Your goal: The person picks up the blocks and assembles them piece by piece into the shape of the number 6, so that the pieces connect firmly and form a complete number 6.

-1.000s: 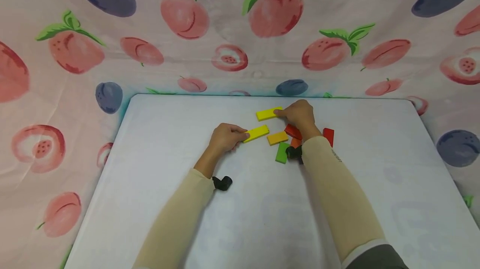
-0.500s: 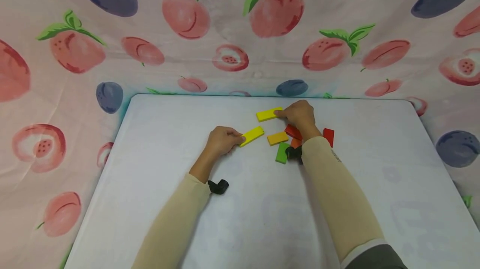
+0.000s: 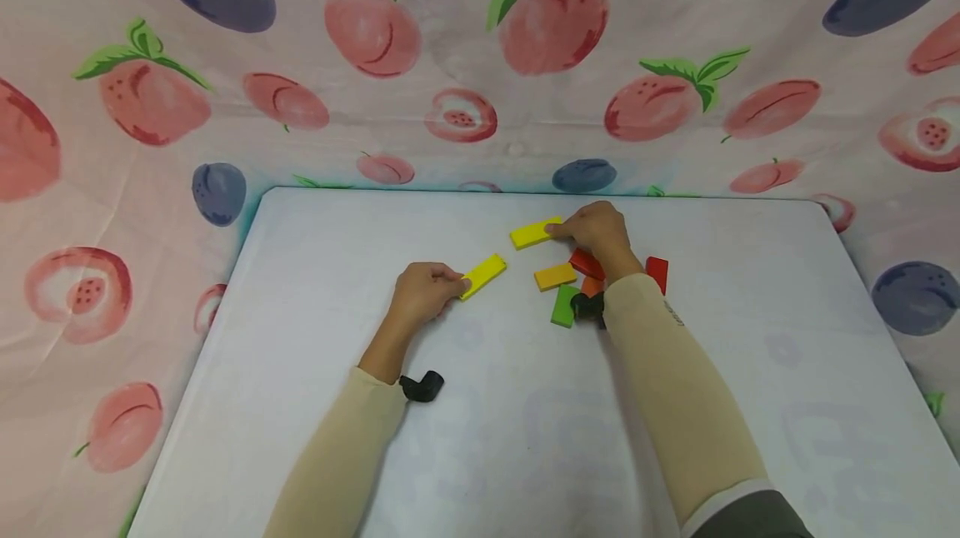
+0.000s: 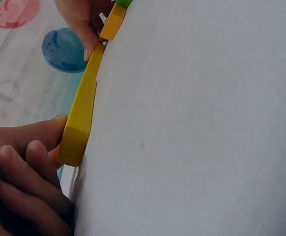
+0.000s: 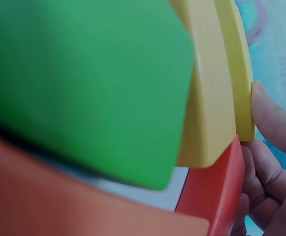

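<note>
My left hand (image 3: 422, 296) pinches one end of a yellow domino-like block (image 3: 484, 276), its far end angled up and right. In the left wrist view the thumb lies against that block's side (image 4: 79, 123). Farther back, my right hand (image 3: 600, 234) holds the right end of a second yellow block (image 3: 531, 234) between thumb and fingers. Just below the right hand are an amber block (image 3: 555, 276), a green block (image 3: 563, 306), a red block (image 3: 587, 263) and an orange block (image 3: 592, 286), the last partly hidden by the wrist camera.
Another red block (image 3: 657, 271) lies right of the right wrist, partly covered by the sleeve. The white table (image 3: 337, 238) ends at a back edge against a fruit-printed cloth (image 3: 555, 105). Dark wrist cameras (image 3: 423, 386) sit at both cuffs.
My left hand has drawn its yellow block left and toward me, turning it to a steeper slant. The right hand's block has shifted very slightly left and nearer; the other blocks stayed put.
</note>
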{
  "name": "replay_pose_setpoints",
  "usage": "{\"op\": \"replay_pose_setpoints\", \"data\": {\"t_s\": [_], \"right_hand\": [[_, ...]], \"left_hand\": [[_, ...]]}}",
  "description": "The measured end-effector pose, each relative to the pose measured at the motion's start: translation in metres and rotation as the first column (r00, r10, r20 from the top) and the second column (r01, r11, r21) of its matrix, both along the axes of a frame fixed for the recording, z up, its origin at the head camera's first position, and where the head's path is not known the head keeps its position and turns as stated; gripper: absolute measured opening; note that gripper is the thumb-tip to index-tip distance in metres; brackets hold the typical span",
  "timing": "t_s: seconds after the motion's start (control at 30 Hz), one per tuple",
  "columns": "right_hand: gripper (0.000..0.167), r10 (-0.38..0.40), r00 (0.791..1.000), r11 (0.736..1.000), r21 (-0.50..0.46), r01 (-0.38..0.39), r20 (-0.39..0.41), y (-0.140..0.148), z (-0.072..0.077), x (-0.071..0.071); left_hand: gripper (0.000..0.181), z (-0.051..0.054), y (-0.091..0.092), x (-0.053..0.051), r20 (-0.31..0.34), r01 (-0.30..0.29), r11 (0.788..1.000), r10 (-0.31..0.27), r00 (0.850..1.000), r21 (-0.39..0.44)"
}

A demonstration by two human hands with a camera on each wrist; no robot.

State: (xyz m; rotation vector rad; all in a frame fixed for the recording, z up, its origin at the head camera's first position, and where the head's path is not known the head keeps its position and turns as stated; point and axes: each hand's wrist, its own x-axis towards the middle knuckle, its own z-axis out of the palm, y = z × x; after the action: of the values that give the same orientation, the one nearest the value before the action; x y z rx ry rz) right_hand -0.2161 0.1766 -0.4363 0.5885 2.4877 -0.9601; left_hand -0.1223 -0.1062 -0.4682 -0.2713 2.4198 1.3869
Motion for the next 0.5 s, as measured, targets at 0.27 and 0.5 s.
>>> {"op": "replay_pose_setpoints", "data": {"t_s": [0.27,0.5], "right_hand": [[0.060,0.039,0.998,0.999,-0.004,-0.039,0.044,-0.003,0.000,0.002],[0.052,0.065,0.997,0.998,-0.031,-0.063,0.052,-0.005,-0.002,0.005]], "left_hand": [[0.021,-0.002,-0.019,0.010,-0.025,-0.033,0.999,0.033,0.999,-0.015],[0.016,-0.001,-0.033,0.015,-0.002,-0.030,0.998,0.030,1.000,0.056]]}}
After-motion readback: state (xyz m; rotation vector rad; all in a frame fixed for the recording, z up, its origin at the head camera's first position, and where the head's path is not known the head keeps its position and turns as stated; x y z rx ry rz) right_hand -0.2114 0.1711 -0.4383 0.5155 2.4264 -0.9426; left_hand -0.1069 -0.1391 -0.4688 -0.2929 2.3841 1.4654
